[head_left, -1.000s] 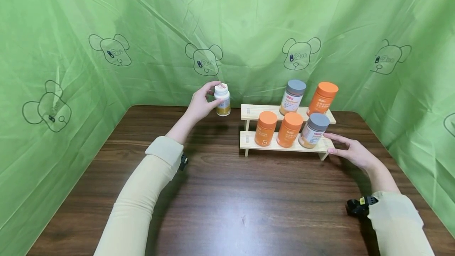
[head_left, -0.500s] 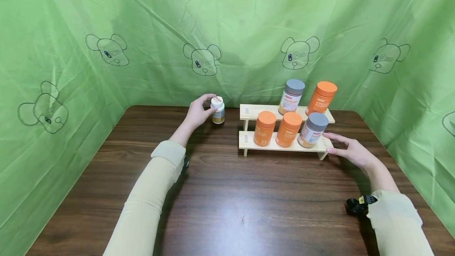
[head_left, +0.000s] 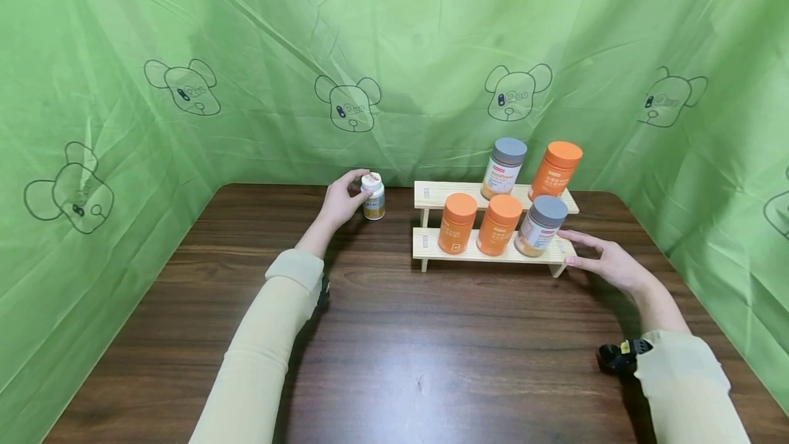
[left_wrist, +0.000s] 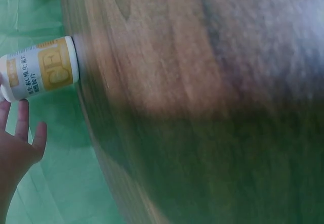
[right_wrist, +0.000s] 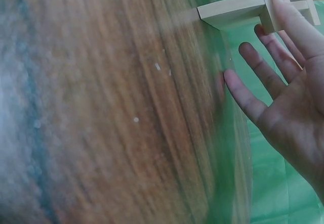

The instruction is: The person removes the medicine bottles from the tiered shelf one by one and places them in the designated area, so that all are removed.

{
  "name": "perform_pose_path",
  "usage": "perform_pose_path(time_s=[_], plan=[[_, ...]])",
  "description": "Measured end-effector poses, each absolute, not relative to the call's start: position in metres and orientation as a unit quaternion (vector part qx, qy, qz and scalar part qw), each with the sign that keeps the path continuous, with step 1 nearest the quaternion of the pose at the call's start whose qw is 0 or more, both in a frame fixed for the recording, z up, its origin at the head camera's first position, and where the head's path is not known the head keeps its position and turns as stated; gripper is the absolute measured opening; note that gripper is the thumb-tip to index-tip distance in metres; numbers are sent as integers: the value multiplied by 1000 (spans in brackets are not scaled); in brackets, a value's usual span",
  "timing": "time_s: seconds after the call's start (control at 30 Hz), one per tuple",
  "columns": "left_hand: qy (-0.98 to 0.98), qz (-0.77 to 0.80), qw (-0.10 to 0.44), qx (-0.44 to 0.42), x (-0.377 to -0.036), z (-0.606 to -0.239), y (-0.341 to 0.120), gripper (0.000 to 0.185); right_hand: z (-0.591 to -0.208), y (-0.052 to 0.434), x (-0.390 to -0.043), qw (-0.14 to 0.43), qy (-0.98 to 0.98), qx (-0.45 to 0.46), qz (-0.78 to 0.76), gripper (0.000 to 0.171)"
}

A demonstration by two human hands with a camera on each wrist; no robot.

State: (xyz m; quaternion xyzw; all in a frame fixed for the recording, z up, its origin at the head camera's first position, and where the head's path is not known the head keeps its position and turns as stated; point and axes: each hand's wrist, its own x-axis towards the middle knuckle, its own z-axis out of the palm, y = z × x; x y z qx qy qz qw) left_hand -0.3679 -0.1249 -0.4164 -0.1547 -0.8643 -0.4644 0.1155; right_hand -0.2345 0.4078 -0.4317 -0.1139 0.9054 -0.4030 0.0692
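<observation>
My left hand (head_left: 340, 204) pinches a small white pill bottle (head_left: 374, 205) near its white cap, thumb in front. Upright at the table's far side, the bottle shows a yellow and white label (left_wrist: 50, 67) in the left wrist view, its base right at the tabletop. A two-tier wooden display rack (head_left: 425, 245) stands to the right. My right hand (head_left: 610, 267) grips the right end of its lower shelf, thumb at the front and index finger behind. In the right wrist view, the thumb (right_wrist: 291, 19) lies on the wood, while the other fingers are spread.
On the lower shelf stand two orange jars (head_left: 458, 223) and a grey-lidded jar (head_left: 542, 226). Another grey-lidded jar (head_left: 504, 168) and an orange jar (head_left: 556, 171) are on the upper shelf. A green curtain (head_left: 419, 33) surrounds the brown table (head_left: 370, 334).
My left hand has lowered the pill bottle and brought it slightly nearer and to the left, down to the table. My right hand keeps its place on the rack.
</observation>
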Motion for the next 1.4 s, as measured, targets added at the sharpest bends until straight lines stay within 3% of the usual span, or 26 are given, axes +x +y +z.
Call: perform_pose_path(time_s=[0.5,1.4], plan=[[-863,-466,116,-156,-368,-415,-122,52,-432,407,-233,72,906,-106,-404,61],[-865,-470,96,-144,-343,-358,-102,68,-432,406,-234,68,907,-104,-402,60]])
